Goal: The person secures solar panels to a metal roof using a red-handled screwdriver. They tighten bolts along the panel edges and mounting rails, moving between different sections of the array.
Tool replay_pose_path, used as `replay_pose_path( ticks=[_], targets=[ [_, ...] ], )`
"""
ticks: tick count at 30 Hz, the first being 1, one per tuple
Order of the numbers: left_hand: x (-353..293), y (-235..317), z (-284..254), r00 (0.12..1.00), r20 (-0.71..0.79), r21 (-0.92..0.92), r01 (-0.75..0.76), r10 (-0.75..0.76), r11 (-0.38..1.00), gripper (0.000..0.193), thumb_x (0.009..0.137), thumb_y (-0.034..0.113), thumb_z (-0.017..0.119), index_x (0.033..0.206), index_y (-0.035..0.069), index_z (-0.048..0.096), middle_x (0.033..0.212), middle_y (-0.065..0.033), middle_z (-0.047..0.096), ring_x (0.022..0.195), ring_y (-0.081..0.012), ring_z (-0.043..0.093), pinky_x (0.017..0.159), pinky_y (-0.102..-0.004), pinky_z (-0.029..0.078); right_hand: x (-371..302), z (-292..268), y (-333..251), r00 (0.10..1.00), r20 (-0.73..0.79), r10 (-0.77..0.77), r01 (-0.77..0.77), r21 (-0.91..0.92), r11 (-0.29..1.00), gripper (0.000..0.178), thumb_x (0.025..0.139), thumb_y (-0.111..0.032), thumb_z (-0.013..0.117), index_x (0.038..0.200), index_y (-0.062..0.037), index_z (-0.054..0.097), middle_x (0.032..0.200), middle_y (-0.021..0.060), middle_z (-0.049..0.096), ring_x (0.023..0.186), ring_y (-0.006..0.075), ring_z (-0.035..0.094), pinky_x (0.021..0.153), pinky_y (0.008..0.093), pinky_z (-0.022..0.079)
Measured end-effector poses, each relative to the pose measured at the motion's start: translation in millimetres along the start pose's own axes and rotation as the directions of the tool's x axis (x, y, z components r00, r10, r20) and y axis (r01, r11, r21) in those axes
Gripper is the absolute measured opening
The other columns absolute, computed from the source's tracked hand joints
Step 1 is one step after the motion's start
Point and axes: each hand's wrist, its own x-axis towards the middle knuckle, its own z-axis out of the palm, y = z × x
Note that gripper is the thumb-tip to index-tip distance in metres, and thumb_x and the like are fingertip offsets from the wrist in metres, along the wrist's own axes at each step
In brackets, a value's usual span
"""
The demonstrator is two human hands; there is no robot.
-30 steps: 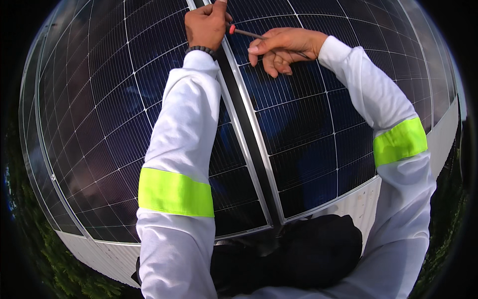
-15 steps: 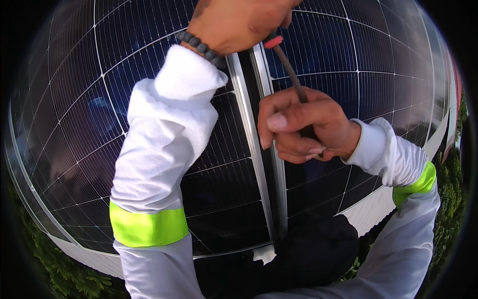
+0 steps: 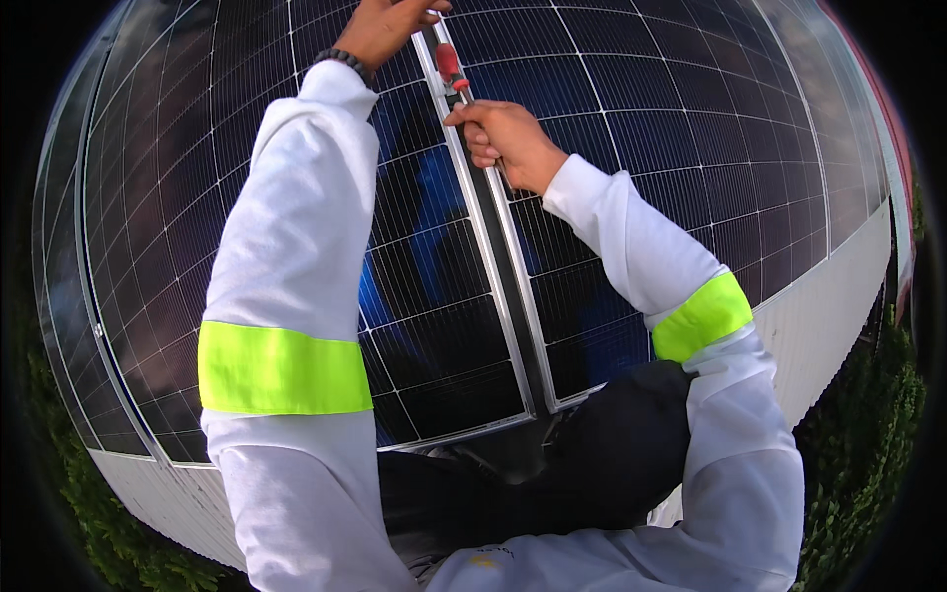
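Observation:
My right hand point(image 3: 505, 141) is closed around a tool with a red handle point(image 3: 448, 63) and a metal shaft, held along the gap point(image 3: 513, 296) between two dark blue solar panels. My left hand point(image 3: 387, 22) reaches to the top of the view and grips something at the metal frame rail there; what it holds is partly cut off. The tool's red end points up toward my left hand. Both arms wear white sleeves with bright yellow bands.
The left solar panel point(image 3: 178, 197) and the right solar panel point(image 3: 691, 128) fill the view, with silver frames. A white edge point(image 3: 829, 316) runs under the panels. Green foliage point(image 3: 878, 444) lies below on the right and lower left. My dark trousers point(image 3: 592, 464) are at the bottom.
My right hand has shifted up and away along the gap with the tool. My left hand has moved farther up to the top edge. The view has pulled back from the hands.

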Motion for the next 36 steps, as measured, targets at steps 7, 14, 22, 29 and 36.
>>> replay_pose_path(
  ticks=[7,14,22,29,36],
  targets=[
    [-104.5,119.3,-132.8,0.988,-0.149,0.517,0.045,0.038,0.855,0.053,0.096,0.057,0.057,0.119,0.011,0.070,0.109,-0.0060,0.070,0.101,-0.0192,0.066,0.094,-0.0385,0.050,-0.8,-4.9,0.9,0.990,-0.065,-0.125,0.106,-0.238,0.965,0.018,0.097,-0.012,0.051,0.090,-0.0022,0.065,0.057,-0.0060,0.042,0.045,0.0039,0.033,0.041,0.0217,0.026],
    [-251.5,254.2,-83.2,0.952,-0.305,0.121,0.075,-0.035,0.990,0.030,0.099,0.030,0.060,0.108,0.003,0.067,0.098,-0.0075,0.068,0.094,-0.0175,0.066,0.090,-0.0362,0.052,-75.5,43.0,-96.9,0.933,0.180,-0.313,0.345,-0.190,0.919,0.022,0.100,-0.015,0.053,0.095,-0.0001,0.069,0.057,-0.0075,0.039,0.048,0.0014,0.034,0.045,0.0192,0.029],
    [-295.8,571.2,44.1,0.901,-0.185,-0.355,-0.433,0.392,0.829,0.072,0.085,0.072,0.060,0.132,0.019,0.051,0.101,-0.0096,0.049,0.082,-0.0211,0.061,0.091,-0.0472,0.050,-317.7,101.1,-211.5,1.000,0.014,-0.014,0.017,-0.229,0.973,0.013,0.086,-0.010,0.071,0.098,-0.0070,0.068,0.071,-0.0071,0.053,0.059,0.0037,0.045,0.055,0.0216,0.034],
    [-303.2,828.5,69.8,0.667,-0.121,-0.603,-0.637,0.735,0.479,0.040,0.087,0.055,0.069,0.126,0.045,0.062,0.100,-0.0026,0.046,0.086,-0.0183,0.048,0.090,-0.0436,0.039,-469.5,149.6,-280.4,0.970,0.206,0.127,-0.026,-0.433,0.901,0.023,0.088,-0.021,0.073,0.100,-0.0014,0.070,0.078,-0.0046,0.059,0.071,0.0061,0.051,0.065,0.0259,0.042],
    [-390.9,935.7,68.3,0.516,-0.233,-0.309,-0.843,0.825,0.440,0.027,0.079,0.049,0.079,0.103,0.039,0.071,0.094,-0.0018,0.047,0.078,-0.0171,0.047,0.079,-0.0419,0.044,-560.8,196.1,-269.9,0.947,0.315,0.061,0.163,-0.635,0.755,0.023,0.087,-0.021,0.075,0.097,-0.0012,0.070,0.070,-0.0011,0.056,0.065,0.0067,0.048,0.061,0.0275,0.041]
  ],
)
